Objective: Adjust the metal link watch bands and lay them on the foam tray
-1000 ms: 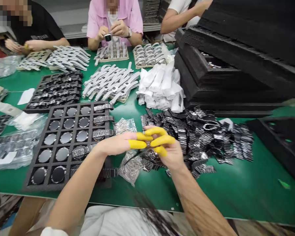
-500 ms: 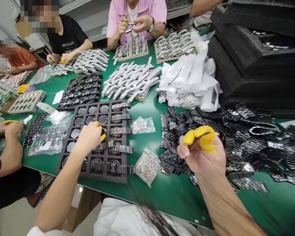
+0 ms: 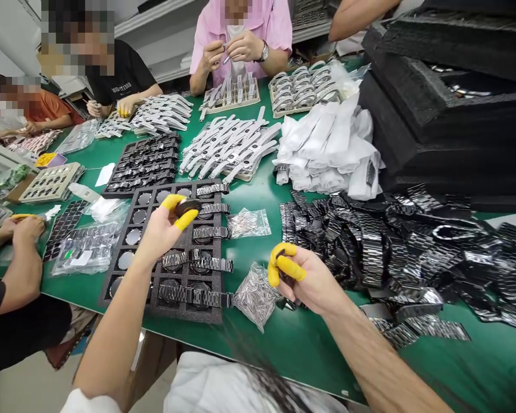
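Observation:
My left hand, with yellow finger cots, pinches a dark round watch case above the black foam tray. Round watch cases fill compartments of this tray, and several black metal link bands lie across its right side. My right hand, also in yellow finger cots, is closed in a pinch; something small and dark shows between its fingers, mostly hidden. It hovers just right of a clear bag of thin metal pins. Behind it spreads a pile of black metal watch bands.
A smaller bag of pins lies behind the larger one. White-strapped watches and white wrapped bundles are farther back. Black foam blocks rise at right. Co-workers sit across and left of the green table.
My left hand has lifted the watch case up from the tray. My right hand has moved left and down from the band pile towards the pin bag, still pinched.

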{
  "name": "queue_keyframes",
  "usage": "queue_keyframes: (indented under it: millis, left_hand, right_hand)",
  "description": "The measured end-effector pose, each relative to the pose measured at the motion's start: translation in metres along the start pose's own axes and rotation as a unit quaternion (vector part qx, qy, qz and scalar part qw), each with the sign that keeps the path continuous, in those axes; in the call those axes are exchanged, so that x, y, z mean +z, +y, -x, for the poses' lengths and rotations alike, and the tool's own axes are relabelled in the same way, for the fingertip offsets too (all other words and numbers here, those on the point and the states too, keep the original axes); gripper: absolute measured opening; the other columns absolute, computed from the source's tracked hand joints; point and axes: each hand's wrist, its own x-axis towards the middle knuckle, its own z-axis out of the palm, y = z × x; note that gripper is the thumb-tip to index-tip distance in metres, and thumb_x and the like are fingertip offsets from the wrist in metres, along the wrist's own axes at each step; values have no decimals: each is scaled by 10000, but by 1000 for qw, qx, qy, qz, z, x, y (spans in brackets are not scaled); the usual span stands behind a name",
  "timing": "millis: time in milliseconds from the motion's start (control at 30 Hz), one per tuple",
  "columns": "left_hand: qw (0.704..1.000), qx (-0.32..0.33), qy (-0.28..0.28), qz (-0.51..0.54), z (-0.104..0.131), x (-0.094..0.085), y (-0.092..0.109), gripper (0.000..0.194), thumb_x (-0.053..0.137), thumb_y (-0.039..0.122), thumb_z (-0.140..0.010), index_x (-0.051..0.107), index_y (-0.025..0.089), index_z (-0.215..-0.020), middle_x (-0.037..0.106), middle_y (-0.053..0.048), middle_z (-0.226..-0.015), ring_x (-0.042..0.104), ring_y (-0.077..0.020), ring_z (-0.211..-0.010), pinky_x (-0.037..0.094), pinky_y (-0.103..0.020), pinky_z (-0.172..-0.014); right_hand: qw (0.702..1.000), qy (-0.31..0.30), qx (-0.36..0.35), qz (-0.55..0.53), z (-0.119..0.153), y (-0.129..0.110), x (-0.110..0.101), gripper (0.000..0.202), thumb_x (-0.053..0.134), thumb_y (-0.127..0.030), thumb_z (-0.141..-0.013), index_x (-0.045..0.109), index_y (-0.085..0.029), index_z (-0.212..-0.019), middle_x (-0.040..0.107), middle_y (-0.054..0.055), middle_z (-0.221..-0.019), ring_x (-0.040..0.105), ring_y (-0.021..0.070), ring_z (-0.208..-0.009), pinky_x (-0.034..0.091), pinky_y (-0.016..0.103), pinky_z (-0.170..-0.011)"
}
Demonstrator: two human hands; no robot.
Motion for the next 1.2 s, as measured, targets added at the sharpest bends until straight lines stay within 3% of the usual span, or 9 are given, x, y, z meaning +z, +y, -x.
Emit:
queue_keyframes:
  millis: [133, 233, 333, 400, 500, 633, 800, 1200]
  left_hand:
    - [976, 7, 1, 216, -23, 57, 29, 435, 899, 466, -735, 655, 206, -985, 743, -29, -992, 701, -167, -918, 576, -333, -887]
    - [950, -23, -103, 296, -22, 100, 38, 407, 837, 451, -823, 594, 197, -1029, 752, -87, -1123, 735, -189, -930, 599, -353, -838]
    - [950, -2, -200, 238, -7, 125, 36, 212, 661, 343, -969, 559, 204, -1093, 748, -111, -1166, 750, -208, -941, 601, -357, -795]
    - [961, 86, -238, 112, 1, 128, 31, 210, 576, 188, -974, 616, 210, -1179, 750, -97, -1165, 732, -220, -1026, 590, -378, -876]
    - [939, 224, -256, -50, 5, 125, 23, 467, 502, 32, -893, 670, 207, -1292, 761, -94, -1134, 700, -242, -1035, 589, -403, -897]
    - [918, 306, -226, -115, 3, 123, 19, 622, 458, -32, -861, 634, 184, -1418, 725, -117, -1332, 668, -262, -1130, 598, -449, -978]
    - [918, 299, -219, -144, 5, 124, 21, 621, 460, -24, -885, 640, 211, -1430, 706, -104, -1357, 651, -261, -1216, 583, -463, -1052]
    - [924, 270, -238, -128, 6, 122, 23, 644, 477, -15, -850, 656, 257, -1405, 691, -98, -1317, 683, -253, -1170, 606, -409, -993]
  right_hand:
    - [999, 40, -37, 3, -8, 11, 7, 459, 847, -595, -812, 622, -194, -812, 689, 2, -584, 452, 78, -335, 282, 212, -367]
    - [996, 67, -63, -10, -13, 14, 7, 482, 868, -617, -769, 647, -195, -843, 672, -19, -559, 437, 75, -329, 277, 207, -361]
    - [992, 96, -79, -22, -16, 16, 6, 476, 881, -612, -752, 689, -190, -863, 674, -21, -550, 442, 72, -342, 287, 200, -370]
    - [990, 108, -85, -25, -17, 18, 5, 474, 894, -607, -731, 696, -189, -833, 675, -17, -545, 450, 76, -352, 294, 201, -369]
    - [990, 116, -83, -13, -19, 20, 5, 460, 892, -594, -733, 692, -183, -784, 661, -15, -526, 461, 80, -365, 303, 202, -367]
    - [992, 99, -69, 20, -18, 22, 4, 465, 866, -599, -760, 695, -168, -737, 661, 0, -520, 469, 78, -373, 298, 200, -359]
    - [991, 107, -74, 19, -18, 20, 6, 453, 861, -589, -770, 703, -165, -733, 663, -3, -512, 455, 71, -363, 295, 194, -360]
    - [992, 105, -64, 3, -17, 18, 5, 441, 858, -559, -786, 659, -172, -712, 638, -13, -491, 417, 65, -358, 263, 192, -362]
